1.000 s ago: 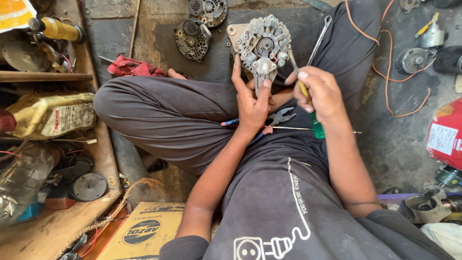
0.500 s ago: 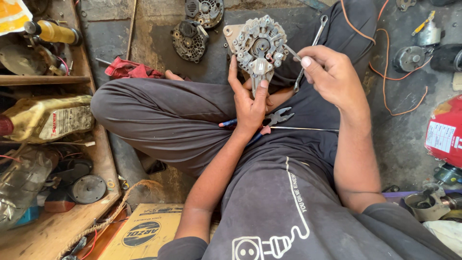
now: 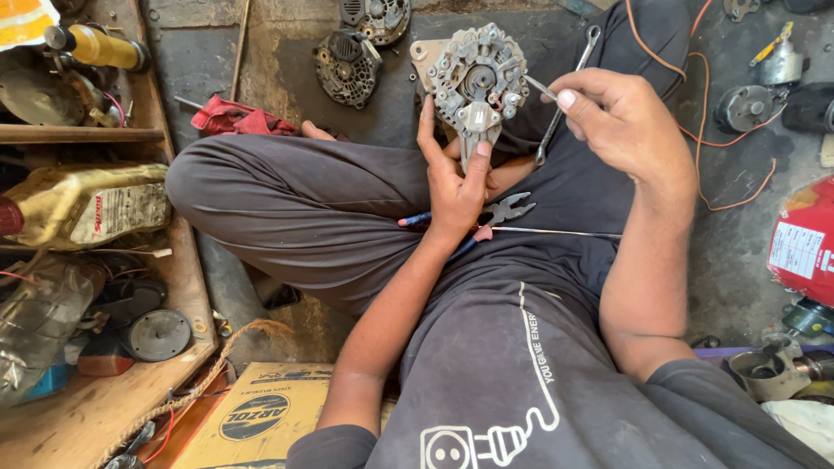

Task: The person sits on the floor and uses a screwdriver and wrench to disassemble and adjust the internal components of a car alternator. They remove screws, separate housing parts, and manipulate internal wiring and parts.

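I sit cross-legged on the floor. My left hand (image 3: 456, 178) holds a round grey alternator part (image 3: 476, 82) upright over my knee, fingers spread along its lower edge. My right hand (image 3: 621, 117) is just right of the part and pinches a thin metal tool (image 3: 540, 87) whose tip touches the part's rim. A spanner (image 3: 565, 100) lies on my leg under that hand. Pliers (image 3: 506, 208), a blue-handled screwdriver (image 3: 415, 219) and a thin metal rod (image 3: 556, 232) lie on my lap.
Two alternator housings (image 3: 347, 65) (image 3: 378, 17) and a red rag (image 3: 239, 117) lie on the floor ahead. A wooden shelf (image 3: 87, 135) at left carries an oil jug (image 3: 87, 204) and bottles. A cardboard box (image 3: 261, 408), orange wire (image 3: 721, 130), motor parts (image 3: 747, 104) and a red canister (image 3: 804, 243) surround me.
My right hand has risen from near my lap to the right side of the alternator part. My left hand has lifted the part slightly higher.
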